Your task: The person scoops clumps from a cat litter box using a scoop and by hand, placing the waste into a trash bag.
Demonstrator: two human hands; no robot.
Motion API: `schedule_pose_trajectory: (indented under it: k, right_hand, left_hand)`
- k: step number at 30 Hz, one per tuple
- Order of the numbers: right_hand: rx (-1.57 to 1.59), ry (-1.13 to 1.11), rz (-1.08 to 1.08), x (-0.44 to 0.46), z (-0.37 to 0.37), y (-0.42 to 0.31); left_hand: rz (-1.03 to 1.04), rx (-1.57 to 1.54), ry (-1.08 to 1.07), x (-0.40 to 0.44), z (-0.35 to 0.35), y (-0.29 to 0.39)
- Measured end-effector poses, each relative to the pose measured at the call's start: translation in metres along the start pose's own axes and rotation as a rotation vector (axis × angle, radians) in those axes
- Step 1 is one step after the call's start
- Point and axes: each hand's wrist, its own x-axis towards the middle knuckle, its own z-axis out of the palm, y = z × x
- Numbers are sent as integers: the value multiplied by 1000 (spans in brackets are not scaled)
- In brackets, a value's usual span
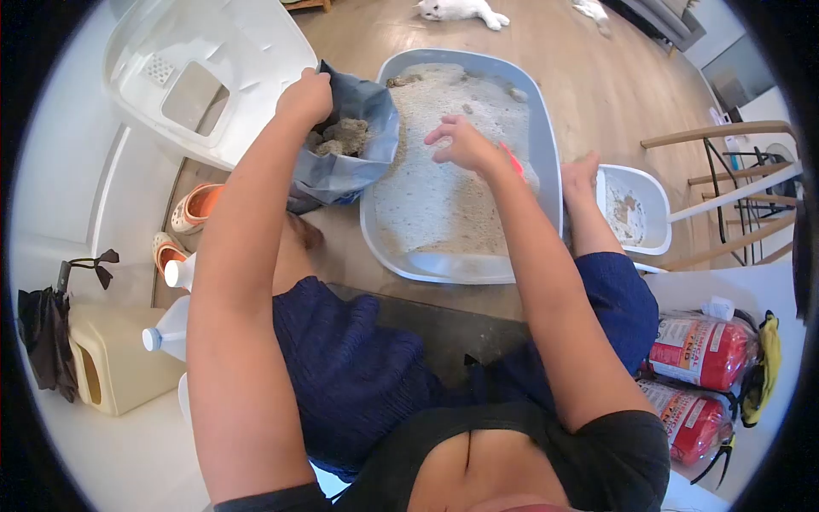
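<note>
My left hand (305, 97) grips the top edge of a grey plastic bag (363, 171), whose mouth stands open and shows grey clumps (343, 136) inside. The bag is beside the left rim of a grey litter tray (548, 136) filled with pale litter. Over the middle of the tray is my right hand (456, 142), its fingers apart and slightly curled, with nothing between them. A pink-red object (512, 159) shows partly behind my right forearm, above the litter. Some darker clumps lie at the tray's far left corner.
A white litter box cover (256, 51) stands at the upper left. White dustpan (661, 209) lies right of the tray, near a chair (725, 130). Orange-lined clogs (192, 207) and jugs (173, 328) are at left. A white cat (456, 10) lies beyond the tray.
</note>
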Motion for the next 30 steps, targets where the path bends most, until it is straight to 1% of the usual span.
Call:
schedule_pose_trajectory:
  k: [2, 3, 5, 7, 8, 9, 11, 12, 13, 14, 15, 17, 18, 19, 20, 21, 22, 23, 24, 26, 28, 30]
  right_hand:
    - [-150, 77, 146, -6, 1, -2]
    - [-150, 77, 147, -6, 5, -14]
    - [544, -197, 676, 4, 20, -44]
    - [623, -200, 657, 15, 37, -50]
    - [692, -210, 642, 21, 46, -52]
    - [696, -213, 639, 28, 52, -54]
    - [217, 7, 233, 42, 59, -57]
    - [217, 0, 223, 49, 58, -68]
    - [108, 8, 186, 56, 53, -88]
    - [0, 24, 156, 61, 46, -103]
    - [6, 31, 160, 64, 36, -115]
    - [59, 191, 145, 63, 28, -129]
    - [64, 171, 152, 60, 33, -127]
    - [34, 149, 169, 58, 36, -126]
    - [2, 148, 174, 63, 32, -126]
    - [3, 162, 162, 68, 30, -119]
    - [-32, 119, 168, 67, 31, -106]
    - [-67, 69, 184, 62, 32, -90]
    - [-69, 72, 194, 52, 28, -84]
    - [40, -10, 229, 35, 17, -71]
    - [92, 13, 235, 13, 10, -52]
    - [127, 54, 233, 0, -2, -36]
  left_hand:
    - [23, 27, -15, -1, -4, 1]
    - [44, 54, -32, -1, -6, 2]
    - [32, 76, -3, 5, 0, 5]
    - [10, 107, 33, 7, 0, 1]
    - [23, 122, 65, 6, 0, -2]
    - [35, 134, 95, 5, 1, -6]
    - [36, 156, 124, 7, -6, -24]
    - [40, 180, 152, 8, -11, -38]
    - [-10, 117, 175, 12, -16, -56]
    - [0, 134, 222, 12, -20, -78]
    - [10, 116, 237, 8, -27, -92]
    - [-22, 138, 255, 4, -42, -94]
    - [-65, 154, 270, 0, -37, -100]
    - [-53, 261, 157, 6, -31, -99]
    - [-62, 264, 161, 4, -23, -95]
    - [-62, 204, 154, 6, -19, -81]
    - [-51, 145, 142, 9, -18, -67]
    - [-38, 147, 144, 11, -18, -56]
    - [-17, 182, 131, 11, -16, -46]
    - [6, 213, 124, 10, -14, -32]
    - [-41, 281, 91, 4, -17, -20]
    - [-55, 376, 12, 3, -25, -9]
